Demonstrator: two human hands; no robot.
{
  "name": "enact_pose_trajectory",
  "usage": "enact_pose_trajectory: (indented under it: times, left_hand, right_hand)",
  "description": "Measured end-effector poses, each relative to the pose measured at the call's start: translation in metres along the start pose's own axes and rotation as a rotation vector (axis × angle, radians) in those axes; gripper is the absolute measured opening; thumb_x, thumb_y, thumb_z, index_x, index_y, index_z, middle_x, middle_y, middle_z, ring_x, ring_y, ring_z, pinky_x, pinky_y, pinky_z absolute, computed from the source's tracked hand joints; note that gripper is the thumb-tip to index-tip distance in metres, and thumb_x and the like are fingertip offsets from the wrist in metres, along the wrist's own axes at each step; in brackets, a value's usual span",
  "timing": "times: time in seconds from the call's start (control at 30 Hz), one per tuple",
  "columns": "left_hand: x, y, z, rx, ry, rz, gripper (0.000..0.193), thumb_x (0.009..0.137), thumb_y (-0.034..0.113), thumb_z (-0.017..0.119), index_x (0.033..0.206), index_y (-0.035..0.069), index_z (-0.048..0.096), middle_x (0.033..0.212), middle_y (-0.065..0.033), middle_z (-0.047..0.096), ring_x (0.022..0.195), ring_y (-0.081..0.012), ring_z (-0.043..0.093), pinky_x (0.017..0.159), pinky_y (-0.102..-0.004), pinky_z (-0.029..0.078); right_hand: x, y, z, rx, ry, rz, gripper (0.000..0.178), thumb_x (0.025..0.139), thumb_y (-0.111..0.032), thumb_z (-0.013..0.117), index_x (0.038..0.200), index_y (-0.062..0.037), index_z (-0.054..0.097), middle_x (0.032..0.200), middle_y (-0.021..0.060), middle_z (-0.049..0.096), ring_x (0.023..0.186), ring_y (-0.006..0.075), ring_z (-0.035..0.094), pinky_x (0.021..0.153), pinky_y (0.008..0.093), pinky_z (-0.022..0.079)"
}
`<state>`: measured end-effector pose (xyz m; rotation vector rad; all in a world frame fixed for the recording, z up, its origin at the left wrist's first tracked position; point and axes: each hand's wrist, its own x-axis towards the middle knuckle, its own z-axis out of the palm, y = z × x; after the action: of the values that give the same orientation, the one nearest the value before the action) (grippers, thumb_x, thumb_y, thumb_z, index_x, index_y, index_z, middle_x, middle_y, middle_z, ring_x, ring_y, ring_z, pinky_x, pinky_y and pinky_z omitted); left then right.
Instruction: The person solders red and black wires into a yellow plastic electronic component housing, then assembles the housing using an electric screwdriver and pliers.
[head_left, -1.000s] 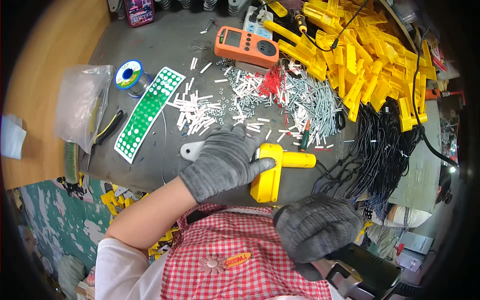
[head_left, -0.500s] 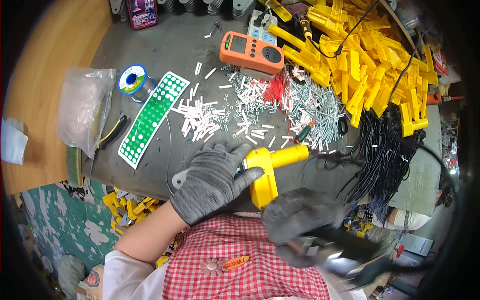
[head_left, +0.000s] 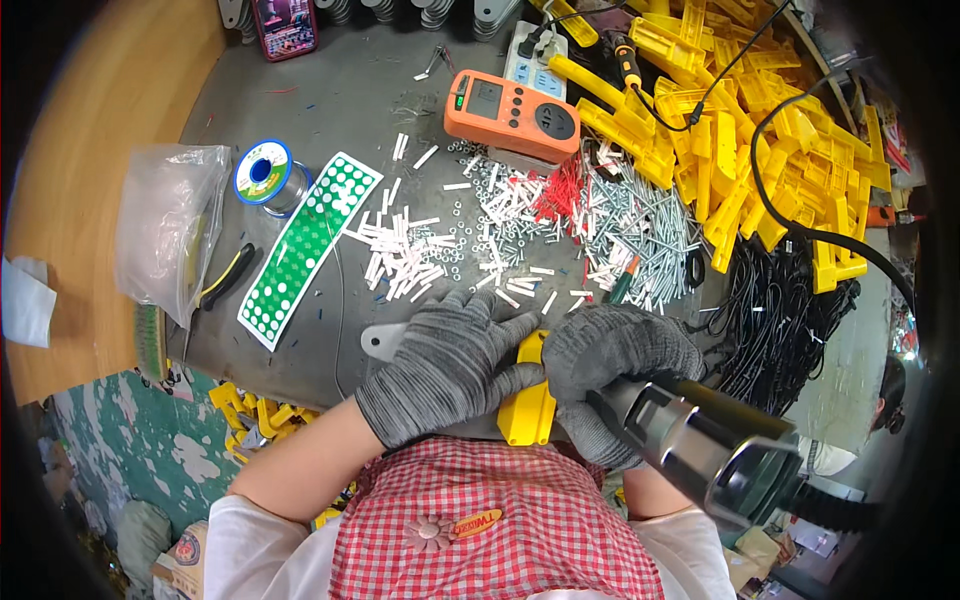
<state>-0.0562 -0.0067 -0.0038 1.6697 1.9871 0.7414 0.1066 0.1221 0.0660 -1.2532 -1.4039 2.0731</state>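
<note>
Gloved in grey, my left hand (head_left: 445, 365) lies palm down at the near edge of the table, its thumb and forefinger holding a yellow plastic housing (head_left: 526, 410). A grey metal plate with a round hole (head_left: 380, 342) pokes out from under that hand. My right hand (head_left: 615, 375), also gloved, is closed around a black and silver corded power tool (head_left: 705, 450), apparently an electric screwdriver. The tool lies tilted, its ribbed cord trailing to the lower right. Its tip is hidden by my right hand, which covers the right part of the housing.
Beyond my hands lie white tubes (head_left: 400, 255), loose screws (head_left: 640, 235) and an orange meter (head_left: 512, 115). Yellow housings (head_left: 780, 150) and black cables (head_left: 775, 320) fill the right. Left are a solder spool (head_left: 268, 177), green sticker sheet (head_left: 308, 250) and plastic bag (head_left: 170, 225).
My right hand has brought the power tool from the lower right up against the yellow housing. The housing has shifted slightly down and right, with the left hand following.
</note>
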Motion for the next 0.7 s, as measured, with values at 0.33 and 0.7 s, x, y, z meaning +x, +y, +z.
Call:
enact_pose_trajectory:
  times: [0.33,0.7]
  left_hand:
    - [-0.002,-0.002,-0.002,0.136,-0.030,0.020,0.053,0.090,0.049,0.063,0.127,0.013,0.065,0.119,-0.0107,0.063,0.112,-0.0322,0.057,0.100,-0.0458,0.044]
    - [0.039,-0.048,-0.048,0.468,-0.155,0.216,0.017,0.087,0.014,0.062,0.101,0.006,0.069,0.101,-0.0167,0.065,0.097,-0.0351,0.063,0.088,-0.0438,0.051]
  right_hand:
    - [0.016,-0.027,0.005,-0.257,-0.447,-0.469,0.050,0.077,-0.028,0.083,0.116,-0.0105,0.057,0.098,0.0039,0.064,0.092,0.0188,0.057,0.085,0.0386,0.047]
    - [0.039,0.011,-0.120,0.896,-0.111,-0.288,0.019,0.081,-0.017,0.070,0.095,-0.0114,0.059,0.079,-0.0009,0.051,0.080,0.0177,0.054,0.095,0.0484,0.046]
